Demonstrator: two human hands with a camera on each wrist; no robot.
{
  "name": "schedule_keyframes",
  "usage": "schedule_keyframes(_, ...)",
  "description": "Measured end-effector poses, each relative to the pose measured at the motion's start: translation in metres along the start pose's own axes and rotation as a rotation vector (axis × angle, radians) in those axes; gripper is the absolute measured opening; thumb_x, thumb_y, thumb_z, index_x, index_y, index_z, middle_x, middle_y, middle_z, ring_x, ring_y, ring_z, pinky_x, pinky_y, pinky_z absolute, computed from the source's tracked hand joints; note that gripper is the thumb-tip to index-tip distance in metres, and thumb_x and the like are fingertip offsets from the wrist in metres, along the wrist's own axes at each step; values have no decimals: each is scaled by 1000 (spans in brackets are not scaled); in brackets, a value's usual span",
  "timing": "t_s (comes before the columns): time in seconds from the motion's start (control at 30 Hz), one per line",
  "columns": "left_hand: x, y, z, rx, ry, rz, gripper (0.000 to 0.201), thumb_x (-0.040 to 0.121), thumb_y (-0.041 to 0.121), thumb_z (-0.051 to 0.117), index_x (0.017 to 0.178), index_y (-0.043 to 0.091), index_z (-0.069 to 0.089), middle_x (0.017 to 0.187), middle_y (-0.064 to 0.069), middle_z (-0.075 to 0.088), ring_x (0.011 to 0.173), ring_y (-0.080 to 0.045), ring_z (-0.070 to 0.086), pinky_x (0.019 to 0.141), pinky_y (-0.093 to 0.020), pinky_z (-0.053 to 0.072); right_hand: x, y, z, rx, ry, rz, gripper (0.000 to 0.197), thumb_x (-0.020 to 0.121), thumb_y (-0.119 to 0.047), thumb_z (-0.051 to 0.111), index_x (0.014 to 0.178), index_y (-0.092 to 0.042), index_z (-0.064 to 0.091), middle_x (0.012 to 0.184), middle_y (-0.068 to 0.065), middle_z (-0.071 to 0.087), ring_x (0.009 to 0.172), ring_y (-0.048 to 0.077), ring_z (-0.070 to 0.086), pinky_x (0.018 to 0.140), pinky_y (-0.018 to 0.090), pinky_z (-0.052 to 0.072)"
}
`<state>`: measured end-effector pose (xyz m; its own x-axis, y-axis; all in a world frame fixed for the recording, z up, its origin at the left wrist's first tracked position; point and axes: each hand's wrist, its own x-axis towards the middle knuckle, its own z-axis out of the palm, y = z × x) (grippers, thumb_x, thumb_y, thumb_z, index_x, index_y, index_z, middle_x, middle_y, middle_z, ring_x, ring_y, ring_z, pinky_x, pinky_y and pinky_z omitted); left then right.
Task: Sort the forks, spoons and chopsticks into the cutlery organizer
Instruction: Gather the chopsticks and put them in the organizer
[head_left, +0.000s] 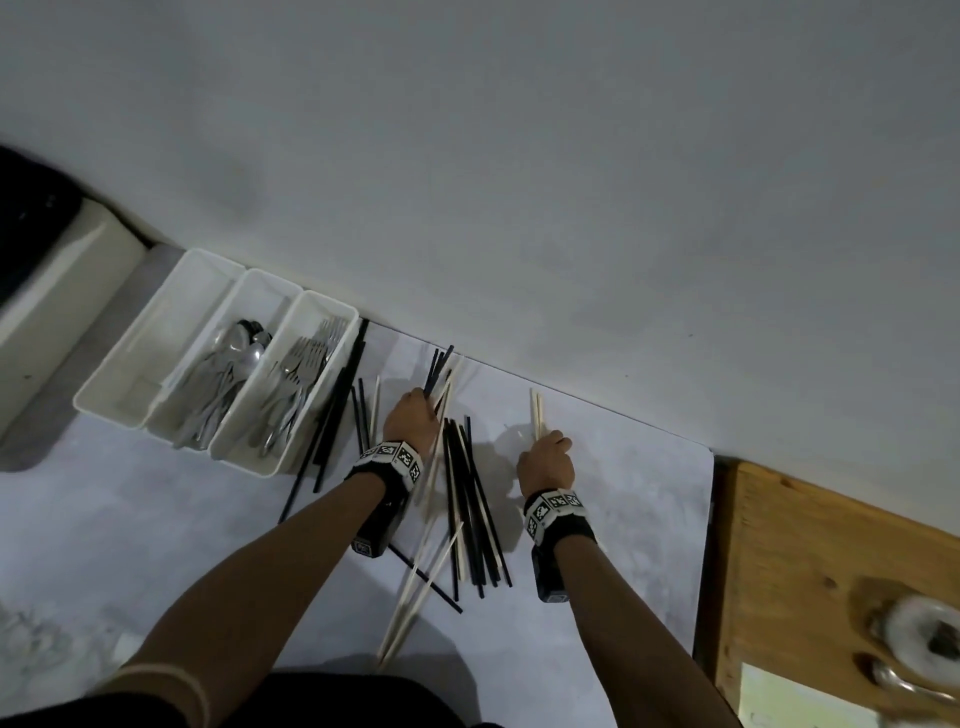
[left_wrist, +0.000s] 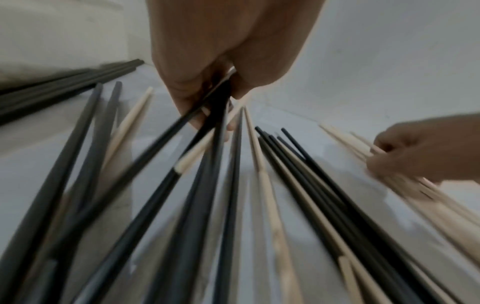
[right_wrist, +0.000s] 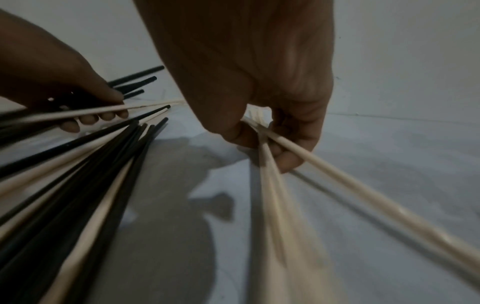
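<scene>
No readable text, labels or numbers anywhere. Only black-and-white square marker patterns on both wristbands (head_left: 399, 457), not decodable by eye.

The right hand (right_wrist: 259, 86) curls its fingers and thumb around a few pale wooden chopsticks (right_wrist: 335, 185), which fan out toward the camera above the light grey tabletop (right_wrist: 376, 164). To the left, the left hand (right_wrist: 64, 82) grips slim black chopsticks (right_wrist: 135, 79) with one pale stick (right_wrist: 85, 112) lying across its fingertips. Below it, a loose pile of mixed black and pale chopsticks (right_wrist: 85, 176) lies on the table.
</scene>
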<state>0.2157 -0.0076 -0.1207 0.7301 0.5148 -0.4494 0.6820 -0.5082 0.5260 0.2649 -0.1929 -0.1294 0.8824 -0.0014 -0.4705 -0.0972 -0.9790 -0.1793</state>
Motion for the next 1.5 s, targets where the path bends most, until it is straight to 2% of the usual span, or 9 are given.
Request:
schedule_keyframes(0.17, -6, 0, -13, -119, 22, 35, 21, 98, 12, 34, 99, -4, 48, 100, -30, 63, 94, -43, 60, 78, -43, 45, -6, -4, 13, 27, -9, -102, 41, 43, -5, 88, 75, 7, 64, 66, 16, 63, 36, 23, 58, 30, 22, 41)
schedule_keyframes(0.3, -15, -4, -26, -190, 24, 77, 10, 97, 9, 33, 91, 6, 42, 98, -30, 63, 91, -43, 61, 79, -46, 48, -34, -4, 15, -40, -28, -125, 23, 91, -1, 48, 112, 9, 50, 104, 23, 58, 79, 38, 69, 62, 39, 54)
schedule_keyframes(0.5, -26, -6, -48, -249, 128, 130, 10, 97, 9, 35, 88, 11, 40, 90, -28, 63, 84, -40, 61, 74, -44, 48, -41, -2, 4, 80, -137, -121, 35, 97, -11, 34, 128, 5, 36, 124, 25, 56, 111, 40, 59, 87, 42, 47)
schedule_keyframes(0.63, -24, -16, -63, -392, 95, 89, 18, 98, 17, 32, 96, 7, 47, 85, -21, 60, 82, -39, 65, 78, -51, 54, -45, -16, -7, 219, -111, -171, 30, 95, -7, 37, 123, 6, 40, 114, 28, 62, 105, 42, 60, 82, 41, 47)
schedule_keyframes(0.8, -36, -15, -97, -549, 143, 108, 18, 100, 21, 32, 88, 21, 45, 68, 3, 48, 68, -25, 62, 71, -36, 55, -53, -54, -34, 430, -69, -260, 19, 93, -2, 40, 108, 2, 50, 106, 21, 62, 96, 36, 60, 74, 33, 43)
schedule_keyframes(0.9, -36, -25, -118, -662, 162, 120, 26, 101, 25, 31, 102, 6, 48, 67, 2, 48, 57, -18, 58, 75, -41, 57, -62, -88, -44, 554, -84, -281, 8, 94, -7, 38, 95, -6, 46, 84, 9, 56, 74, 29, 56, 71, 43, 52)
schedule_keyframes(1.13, -21, -66, -180, -673, 245, 113, 25, 95, 37, 30, 78, 22, 40, 61, -5, 58, 62, -31, 64, 70, -47, 58, -104, -191, -55, 920, -240, -198, 19, 97, -12, 35, 79, -16, 38, 61, 2, 33, 48, 15, 29, 44, 23, 29)
schedule_keyframes(1.4, -6, -126, -273, -719, 276, 122, 22, 100, 19, 31, 80, 18, 41, 69, -5, 63, 67, -27, 62, 70, -37, 50, -152, -309, -44, 1142, -282, -232, 10, 97, -14, 38, 87, -14, 38, 62, 3, 38, 48, 16, 35, 46, 27, 34)
schedule_keyframes(1.5, 6, -153, -301, -736, 302, 107, 23, 101, 22, 29, 83, 16, 43, 70, -1, 60, 78, -28, 63, 85, -39, 51, -162, -345, -29, 1250, -286, -174, 14, 99, -18, 38, 85, -18, 41, 64, 4, 43, 54, 18, 44, 53, 29, 44)
